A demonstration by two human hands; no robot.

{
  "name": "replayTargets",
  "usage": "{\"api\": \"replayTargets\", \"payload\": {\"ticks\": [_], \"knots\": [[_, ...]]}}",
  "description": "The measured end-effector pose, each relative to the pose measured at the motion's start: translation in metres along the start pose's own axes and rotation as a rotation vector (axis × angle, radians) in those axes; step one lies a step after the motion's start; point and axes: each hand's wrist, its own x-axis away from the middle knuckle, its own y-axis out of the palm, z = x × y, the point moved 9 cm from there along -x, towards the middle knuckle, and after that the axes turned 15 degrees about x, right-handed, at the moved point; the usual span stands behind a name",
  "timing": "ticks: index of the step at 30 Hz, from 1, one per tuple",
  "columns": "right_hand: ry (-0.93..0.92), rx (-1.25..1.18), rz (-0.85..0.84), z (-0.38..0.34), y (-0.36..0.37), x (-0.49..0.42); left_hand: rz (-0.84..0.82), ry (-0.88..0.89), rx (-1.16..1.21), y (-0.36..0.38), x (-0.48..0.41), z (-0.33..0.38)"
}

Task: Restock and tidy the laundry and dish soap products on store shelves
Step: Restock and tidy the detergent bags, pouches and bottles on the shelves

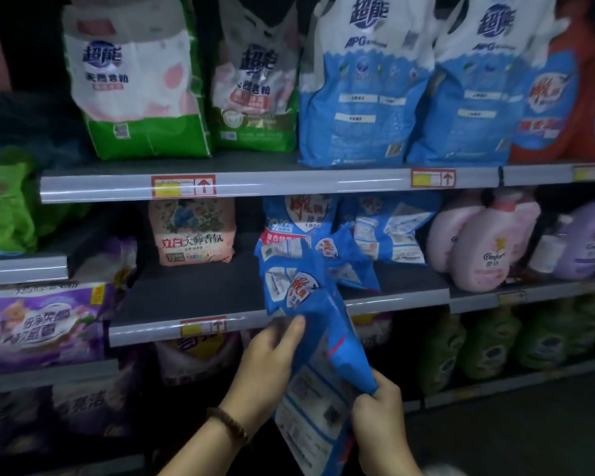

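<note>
A blue soap bag (318, 341) is held up in front of the middle shelf (145, 329) and is not yet set down. Its side is grasped by the left grip (272, 355), and a fold lower down is pinched by the right grip (378, 413). Its top is tipped toward other blue bags (389, 228) that lie on that shelf. A pink bag (193, 231) is stood at the back, with bare shelf around it. The top shelf (289, 182) is filled with big bags. The job seems partly done: this bag is still to be placed and the gap filled.
</note>
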Motion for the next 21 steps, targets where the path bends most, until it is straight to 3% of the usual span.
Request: {"api": "replayTargets", "payload": {"ticks": [2,3,4,5,7,9,11,14,18,21], "knots": [[0.045,-0.166,0.015,0.001,-0.005,-0.008,0.239,-0.003,-0.299,-0.037,0.008,-0.025],[0.061,-0.253,0.008,-0.003,-0.006,-0.01,0.317,-0.099,-0.326,-0.051,0.014,-0.043],[0.072,-0.334,-0.011,-0.008,-0.004,-0.013,0.323,-0.243,-0.191,-0.057,0.02,-0.068],[0.083,-0.396,-0.029,-0.015,-0.002,-0.016,0.284,-0.366,0.1,-0.052,0.022,-0.091],[0.095,-0.458,-0.042,-0.027,0.004,-0.029,0.046,-0.564,0.597,-0.014,0.023,-0.11],[0.112,-0.488,-0.039,-0.038,0.013,-0.046,-0.047,-0.485,0.773,-0.001,0.005,-0.096],[0.113,-0.524,-0.064,-0.051,0.026,-0.065,-0.052,-0.331,0.759,-0.005,-0.02,-0.071],[0.12,-0.515,-0.097,-0.067,0.036,-0.099,-0.01,-0.259,0.664,-0.012,-0.062,-0.041],[-0.005,-0.311,-0.12,-0.1,0.032,-0.149,0.092,-0.168,0.504,-0.031,-0.119,-0.012],[0.082,-0.226,-0.162,-0.099,0.035,-0.179,0.091,-0.113,0.293,-0.041,-0.169,0.011]]}}
